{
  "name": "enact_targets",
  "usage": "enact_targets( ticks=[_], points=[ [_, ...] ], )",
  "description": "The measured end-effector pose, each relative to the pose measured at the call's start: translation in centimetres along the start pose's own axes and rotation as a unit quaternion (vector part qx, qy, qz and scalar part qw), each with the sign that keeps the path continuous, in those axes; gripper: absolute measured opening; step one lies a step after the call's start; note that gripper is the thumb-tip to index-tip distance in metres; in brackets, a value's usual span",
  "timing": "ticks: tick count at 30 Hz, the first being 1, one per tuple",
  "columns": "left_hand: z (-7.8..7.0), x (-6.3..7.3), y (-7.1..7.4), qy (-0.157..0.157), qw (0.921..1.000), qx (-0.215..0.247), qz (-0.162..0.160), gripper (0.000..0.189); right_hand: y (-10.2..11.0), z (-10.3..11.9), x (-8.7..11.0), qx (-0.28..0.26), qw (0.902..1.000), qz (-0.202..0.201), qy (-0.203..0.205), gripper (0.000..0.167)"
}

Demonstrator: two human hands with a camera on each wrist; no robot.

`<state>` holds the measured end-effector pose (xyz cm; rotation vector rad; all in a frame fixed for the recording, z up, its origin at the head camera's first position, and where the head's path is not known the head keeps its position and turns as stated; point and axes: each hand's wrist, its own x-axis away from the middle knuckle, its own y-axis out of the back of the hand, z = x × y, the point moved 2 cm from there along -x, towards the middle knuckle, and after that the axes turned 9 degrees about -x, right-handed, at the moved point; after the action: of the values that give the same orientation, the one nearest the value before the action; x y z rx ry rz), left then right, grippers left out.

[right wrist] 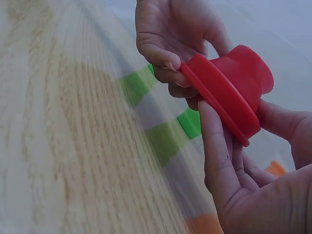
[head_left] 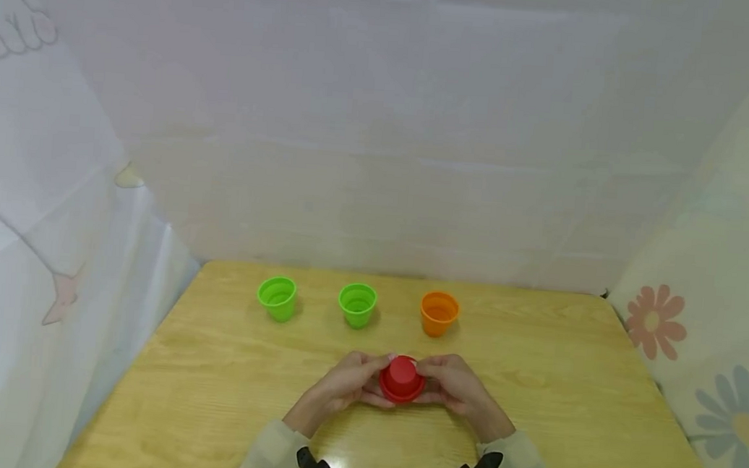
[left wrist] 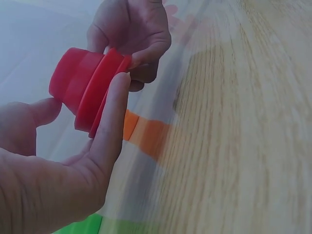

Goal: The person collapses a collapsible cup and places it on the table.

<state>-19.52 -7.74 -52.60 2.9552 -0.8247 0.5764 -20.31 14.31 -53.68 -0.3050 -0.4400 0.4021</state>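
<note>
A red collapsible cup (head_left: 402, 378) is held between both hands above the table, its narrow base turned up and its wide rim down. My left hand (head_left: 352, 382) pinches its left side, thumb on the stepped wall and fingers under the rim. On the opposite side my right hand (head_left: 459, 389) pinches it the same way. In the left wrist view the red cup (left wrist: 87, 87) shows stepped, partly folded walls. The right wrist view shows the cup (right wrist: 229, 92) with fingers touching its rim.
Behind the hands stand a green cup (head_left: 277, 298) at left, another green cup (head_left: 357, 305) in the middle and an orange cup (head_left: 438, 313) at right, all mouth up. They are on a wooden table (head_left: 219, 397). Pale curtains (head_left: 380, 155) hang behind and beside it.
</note>
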Motion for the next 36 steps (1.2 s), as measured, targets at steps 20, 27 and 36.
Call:
enact_targets(
  ticks=[20, 27, 36],
  points=[
    [-0.7, -0.4, 0.0, -0.006, 0.9999, -0.009, 0.004, 0.042, 0.1, 0.5, -0.1, 0.062, 0.9972, -0.009, 0.040, 0.037],
    [-0.7, -0.2, -0.2, -0.013, 0.9997, -0.021, -0.004, 0.039, 0.1, 0.3, -0.2, 0.072, 0.9964, -0.012, 0.043, 0.038],
    [-0.4, -0.5, 0.2, -0.022, 0.9986, -0.036, -0.031, 0.037, -0.2, 0.3, -0.2, 0.101, 0.9932, 0.000, 0.058, 0.034]
  ],
)
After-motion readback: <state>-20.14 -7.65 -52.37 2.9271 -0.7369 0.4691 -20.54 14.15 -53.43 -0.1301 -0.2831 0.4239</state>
